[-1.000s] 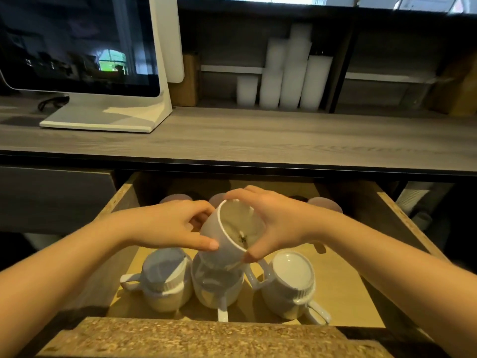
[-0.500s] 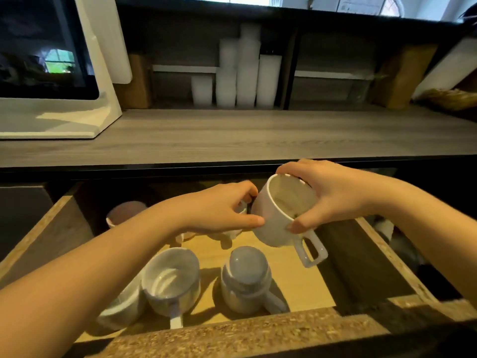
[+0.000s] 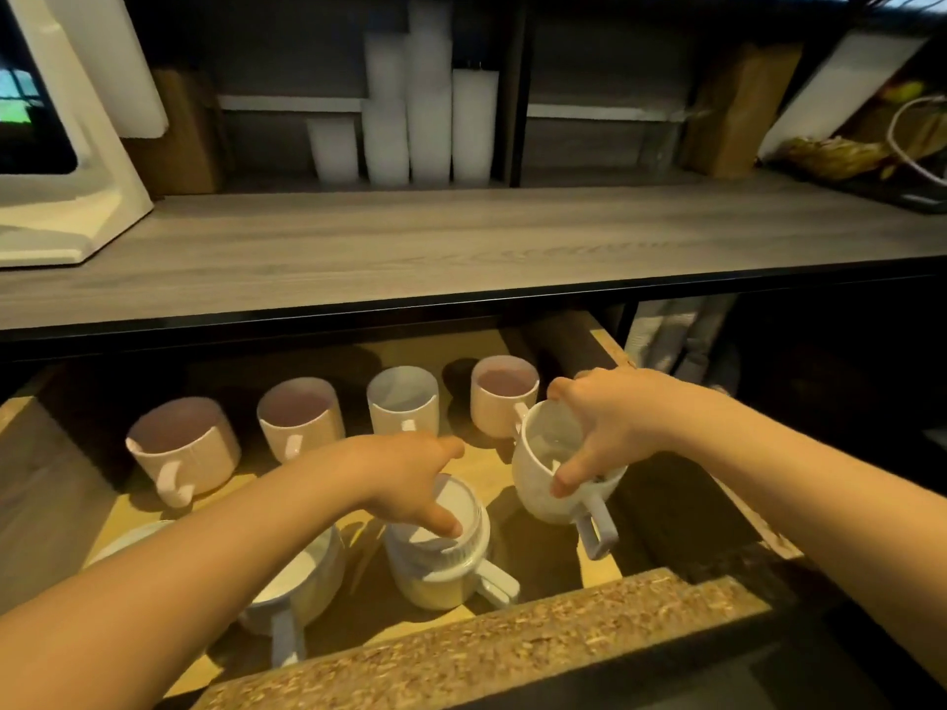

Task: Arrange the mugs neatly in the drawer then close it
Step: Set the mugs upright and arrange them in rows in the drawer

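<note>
Below a grey wood desk (image 3: 461,243), a wooden drawer (image 3: 492,643) stands pulled open, seen from above. At far left on the desk sits a white monitor stand (image 3: 66,197). Along the back of the drawer four mugs stand upright in a row, handles facing the viewer: the first mug (image 3: 182,448), the second mug (image 3: 300,420), the third mug (image 3: 404,402) and the fourth mug (image 3: 505,394). Nearer the front, a tipped mug (image 3: 302,581) lies partly hidden under the left forearm, its handle pointing forward. Just right of it an upside-down mug (image 3: 440,556) stands on the drawer floor, handle to the right; the left hand (image 3: 405,479) rests on its upturned base, fingers loosely curled and spread over it, not clearly clamped. Further right, the right hand (image 3: 610,427) grips a white mug (image 3: 556,468) by the rim, fingers closed over it from above. This mug sits upright near the drawer's right wall, handle toward the front, in front of the fourth mug; whether it touches the floor cannot be told.
</note>
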`<action>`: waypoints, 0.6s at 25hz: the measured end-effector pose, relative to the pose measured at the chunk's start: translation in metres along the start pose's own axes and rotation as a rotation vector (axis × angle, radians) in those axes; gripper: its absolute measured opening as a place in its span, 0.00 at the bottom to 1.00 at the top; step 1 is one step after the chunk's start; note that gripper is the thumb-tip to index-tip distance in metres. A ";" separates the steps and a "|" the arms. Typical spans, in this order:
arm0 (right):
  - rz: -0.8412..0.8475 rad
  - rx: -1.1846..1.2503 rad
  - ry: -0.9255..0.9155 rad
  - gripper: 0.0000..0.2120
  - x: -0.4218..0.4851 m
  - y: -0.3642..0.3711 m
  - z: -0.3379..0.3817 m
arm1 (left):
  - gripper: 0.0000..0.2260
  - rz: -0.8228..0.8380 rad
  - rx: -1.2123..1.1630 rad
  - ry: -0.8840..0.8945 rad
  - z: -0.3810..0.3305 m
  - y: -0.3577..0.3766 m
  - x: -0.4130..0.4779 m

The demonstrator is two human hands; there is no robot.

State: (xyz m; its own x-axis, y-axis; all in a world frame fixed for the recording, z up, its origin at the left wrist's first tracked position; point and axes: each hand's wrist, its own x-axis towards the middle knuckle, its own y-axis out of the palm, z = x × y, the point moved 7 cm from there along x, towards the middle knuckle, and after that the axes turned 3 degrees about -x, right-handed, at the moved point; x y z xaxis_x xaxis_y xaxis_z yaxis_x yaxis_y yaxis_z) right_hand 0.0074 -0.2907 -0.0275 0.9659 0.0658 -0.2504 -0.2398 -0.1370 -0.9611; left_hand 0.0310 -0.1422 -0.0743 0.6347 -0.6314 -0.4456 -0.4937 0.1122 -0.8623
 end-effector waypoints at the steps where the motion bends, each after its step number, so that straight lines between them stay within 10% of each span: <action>1: 0.023 -0.020 0.000 0.42 0.004 0.005 0.003 | 0.34 -0.002 -0.004 0.002 0.003 0.003 0.000; 15: 0.144 -0.118 -0.061 0.42 0.011 0.040 0.014 | 0.31 0.059 -0.066 0.052 0.011 0.015 -0.004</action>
State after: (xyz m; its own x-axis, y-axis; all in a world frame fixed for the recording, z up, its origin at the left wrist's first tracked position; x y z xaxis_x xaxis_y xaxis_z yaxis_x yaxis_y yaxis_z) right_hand 0.0067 -0.2818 -0.0701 0.9140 0.0965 -0.3941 -0.3584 -0.2635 -0.8956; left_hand 0.0279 -0.1296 -0.0881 0.5720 -0.6645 -0.4808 -0.5686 0.1013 -0.8164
